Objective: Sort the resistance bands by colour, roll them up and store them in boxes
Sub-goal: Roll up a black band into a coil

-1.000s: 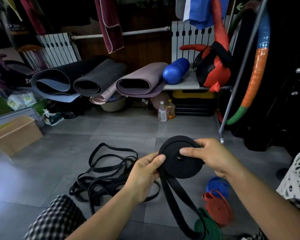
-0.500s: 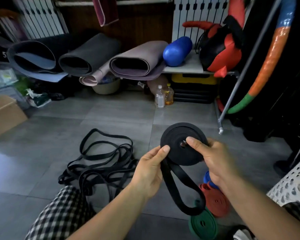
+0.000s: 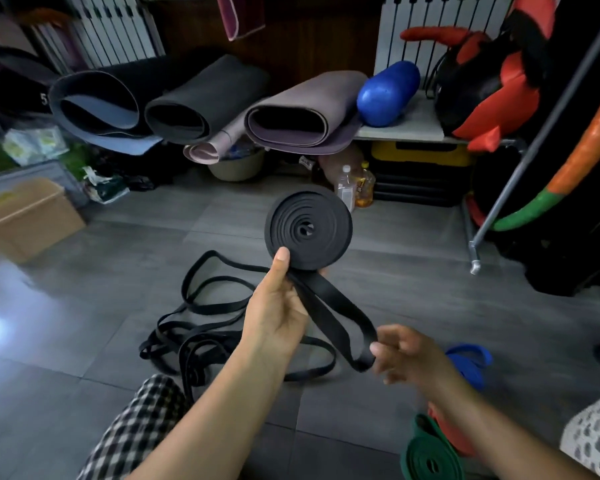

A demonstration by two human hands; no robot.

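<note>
My left hand (image 3: 278,306) holds up a rolled black resistance band (image 3: 309,227), thumb on the roll's lower edge and fingers behind it. A loose tail loop (image 3: 336,323) of the same band hangs down to the right. My right hand (image 3: 406,355), blurred, pinches the end of that loop. A tangle of loose black bands (image 3: 201,327) lies on the grey floor to the left. Rolled blue band (image 3: 471,358), red band (image 3: 454,438) and green band (image 3: 430,459) lie on the floor at lower right, partly hidden by my right arm.
A cardboard box (image 3: 25,216) stands at the left, a white perforated basket (image 3: 596,441) at lower right. Rolled mats (image 3: 201,102) and a blue roller (image 3: 388,95) line the back. Two bottles (image 3: 355,187) and a metal rack leg (image 3: 475,261) stand behind the roll.
My right hand left the roll's centre and dropped to the tail loop's end. The left hand alone now holds the roll, raised a little.
</note>
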